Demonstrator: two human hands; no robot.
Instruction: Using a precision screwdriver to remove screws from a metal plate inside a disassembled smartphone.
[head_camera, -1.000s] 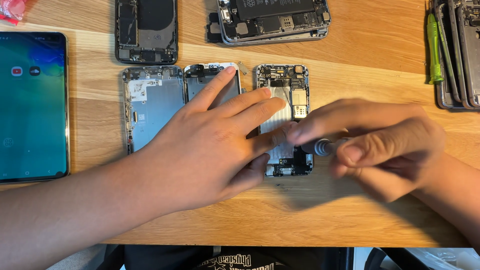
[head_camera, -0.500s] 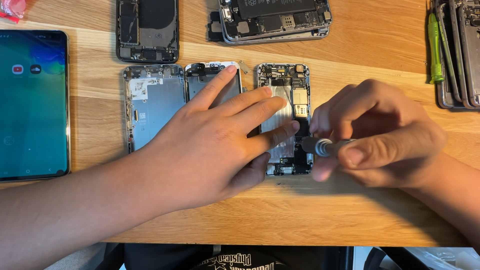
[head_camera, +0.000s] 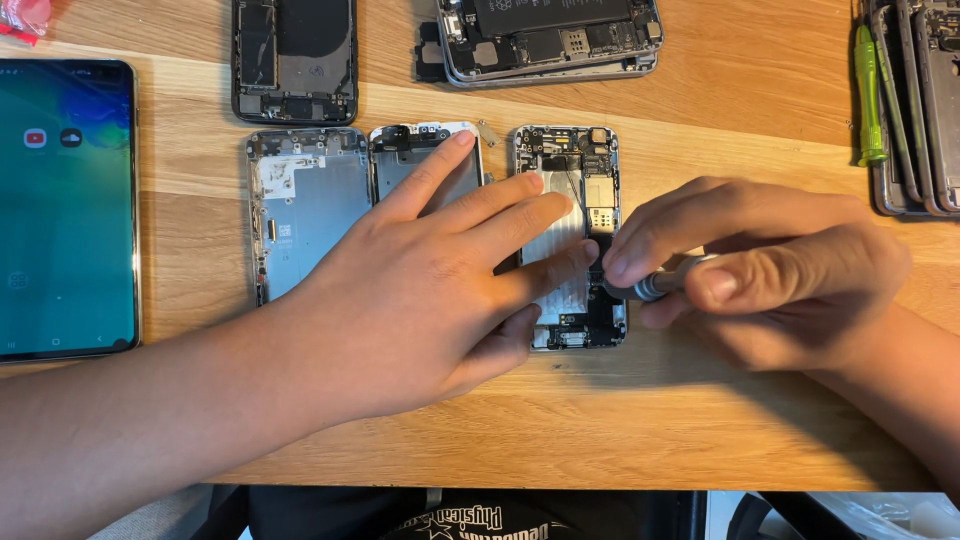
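My left hand (head_camera: 440, 275) lies flat, fingers spread, across an opened silver phone body (head_camera: 570, 200) and the screen panel (head_camera: 425, 160) beside it, pressing them to the wooden table (head_camera: 620, 430). My right hand (head_camera: 770, 270) grips a small metal screwdriver (head_camera: 655, 285) between thumb and fingers. Its tip points at the right edge of the opened phone body, near the lower middle. The tip itself is hidden by my fingers.
A bare silver phone shell (head_camera: 305, 205) lies left of the screen panel. A lit phone (head_camera: 65, 205) sits at far left. Two more dismantled phones (head_camera: 295, 60) (head_camera: 550, 40) lie at the back. A green tool (head_camera: 868, 95) and stacked phone frames (head_camera: 925, 100) are at the right edge.
My right hand has settled from a blurred motion and now holds the screwdriver steadily against the phone's right edge. My left hand has hardly moved.
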